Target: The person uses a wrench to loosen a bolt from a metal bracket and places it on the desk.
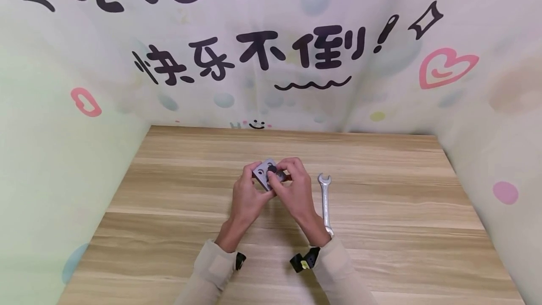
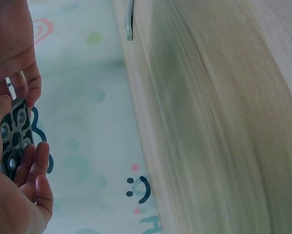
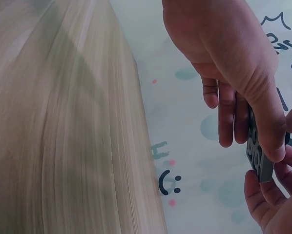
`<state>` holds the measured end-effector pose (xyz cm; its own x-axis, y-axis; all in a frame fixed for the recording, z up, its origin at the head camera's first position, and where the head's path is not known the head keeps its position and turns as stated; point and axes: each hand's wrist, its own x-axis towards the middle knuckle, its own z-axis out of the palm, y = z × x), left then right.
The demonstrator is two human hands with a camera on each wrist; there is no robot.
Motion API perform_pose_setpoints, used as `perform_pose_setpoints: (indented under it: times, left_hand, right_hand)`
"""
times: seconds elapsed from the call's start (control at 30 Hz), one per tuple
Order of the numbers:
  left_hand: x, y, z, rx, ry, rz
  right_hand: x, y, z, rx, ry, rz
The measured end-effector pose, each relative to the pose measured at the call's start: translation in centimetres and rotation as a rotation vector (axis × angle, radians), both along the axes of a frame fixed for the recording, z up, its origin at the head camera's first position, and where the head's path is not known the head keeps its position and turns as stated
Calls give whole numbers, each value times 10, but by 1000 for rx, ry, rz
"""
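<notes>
Above the table, the left hand [image 1: 247, 199] grips a grey square metal plate [image 1: 261, 170] with several round holes by its left and near edges. At its middle sits a small black bolt [image 1: 272, 169], pinched between the thumb and forefinger of the right hand [image 1: 298, 193]. The left wrist view shows the ribbed underside of the plate [image 2: 20, 127], with fingers of both hands at its edges. From the right wrist, the plate [image 3: 265, 168] appears nearly edge-on, with the right thumb across its upper face.
A silver combination wrench [image 1: 325, 201] lies on the wooden table [image 1: 394, 211] beside the right hand, its lower end partly behind the wrist. Printed cloth walls [image 1: 271, 102] enclose the table at the back and both sides. Black wrist cameras [image 1: 306, 260] are strapped at the sleeves.
</notes>
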<state>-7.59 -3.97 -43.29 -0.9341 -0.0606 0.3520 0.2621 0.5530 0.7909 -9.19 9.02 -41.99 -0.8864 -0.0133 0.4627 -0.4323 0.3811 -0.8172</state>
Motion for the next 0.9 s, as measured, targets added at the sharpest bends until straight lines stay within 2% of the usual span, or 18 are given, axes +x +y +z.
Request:
perform_pose_setpoints:
  times: [0.53, 0.9]
  left_hand:
    - [-1, 0, -1, -5, -1, 19]
    - [1, 2, 1, 10, -15, 10]
  right_hand:
    - [0, 4, 0, 15, -7, 33]
    - [1, -1, 1, 12, 7, -47]
